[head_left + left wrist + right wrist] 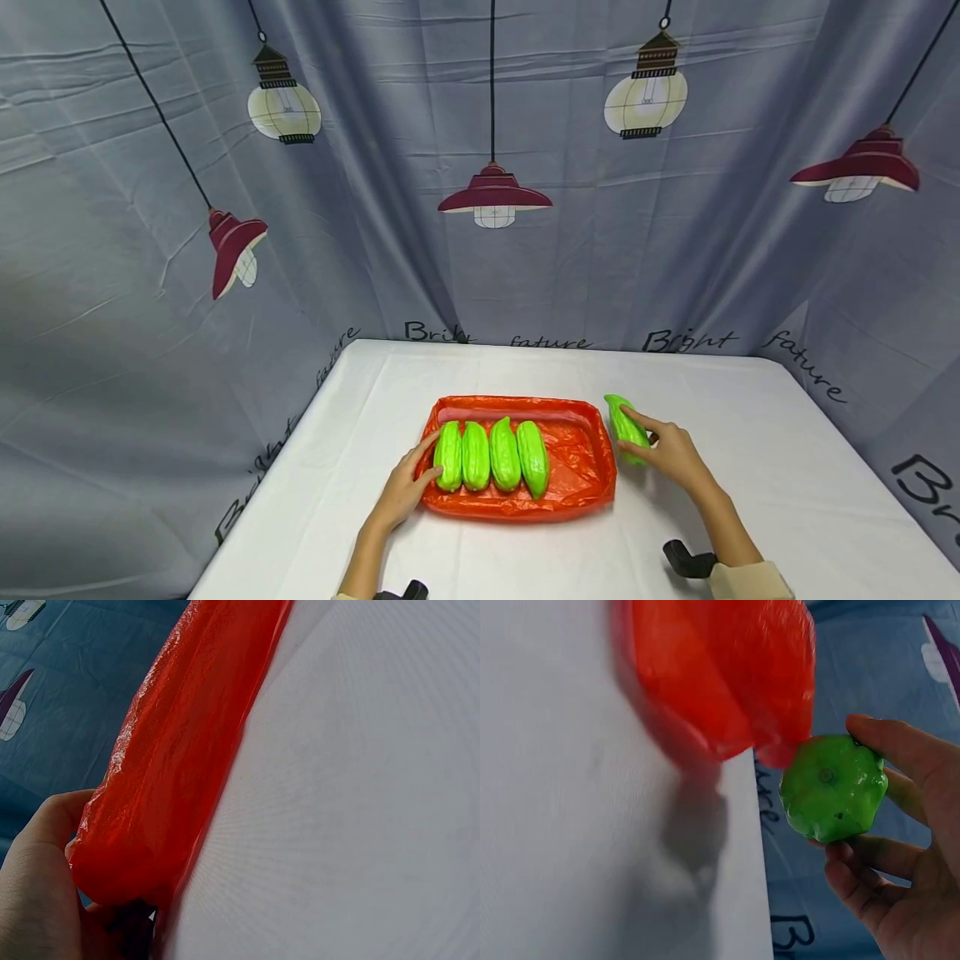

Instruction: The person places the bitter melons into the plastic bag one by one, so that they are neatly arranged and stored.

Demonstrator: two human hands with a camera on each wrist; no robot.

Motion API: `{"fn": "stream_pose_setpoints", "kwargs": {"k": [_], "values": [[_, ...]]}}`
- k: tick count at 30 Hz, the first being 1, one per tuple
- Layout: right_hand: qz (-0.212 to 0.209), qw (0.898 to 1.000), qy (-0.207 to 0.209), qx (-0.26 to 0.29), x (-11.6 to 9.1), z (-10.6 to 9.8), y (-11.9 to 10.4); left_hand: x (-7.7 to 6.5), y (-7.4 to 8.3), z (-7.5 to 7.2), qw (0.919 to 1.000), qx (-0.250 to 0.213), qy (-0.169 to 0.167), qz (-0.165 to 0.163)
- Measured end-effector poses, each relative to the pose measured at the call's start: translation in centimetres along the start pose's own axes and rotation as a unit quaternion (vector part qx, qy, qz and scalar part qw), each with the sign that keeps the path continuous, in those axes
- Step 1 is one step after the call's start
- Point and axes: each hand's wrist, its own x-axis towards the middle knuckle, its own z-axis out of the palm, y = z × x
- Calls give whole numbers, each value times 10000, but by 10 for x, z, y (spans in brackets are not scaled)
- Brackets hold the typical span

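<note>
A red tray (577, 467) with a crinkled plastic surface lies on the white table. Inside its left and middle part stand several bright green ribbed gourds (505, 454) side by side. My left hand (401, 492) grips the tray's left end, fingers over the rim beside the leftmost gourd; the left wrist view shows the hand (45, 862) around the red wall (169, 750). Just off the tray's right end, my right hand (671, 454) holds another green gourd (626, 429) between thumb and fingers. Its lobed end (832, 787) faces the right wrist camera, above the tabletop.
The white table (750, 450) stretches around the tray on all sides. Behind and beside it hangs a grey-blue curtain (585, 275) printed with lamps and lettering. A black camera mount (688, 560) sits at the right wrist.
</note>
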Motion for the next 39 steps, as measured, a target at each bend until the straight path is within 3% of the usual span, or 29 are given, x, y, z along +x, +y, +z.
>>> {"fn": "stream_pose_setpoints", "kwargs": {"k": [10, 17, 19, 34, 39], "values": [[-5, 9992, 228, 314, -8, 9, -47, -1, -2, -1, 10000, 9, -20, -7], [-53, 9906, 96, 1363, -11, 28, -65, -1, -2, -1, 10000, -6, -11, 16], [-96, 9893, 103, 1451, -13, 35, -68, 0, -2, -1, 10000, 12, -25, 12], [-161, 9983, 92, 550, -14, 72, -74, 1, 3, -3, 9996, 17, -48, 286], [-187, 9996, 13, 205, -14, 79, -73, 0, 2, -3, 9999, -10, -47, 163]]}}
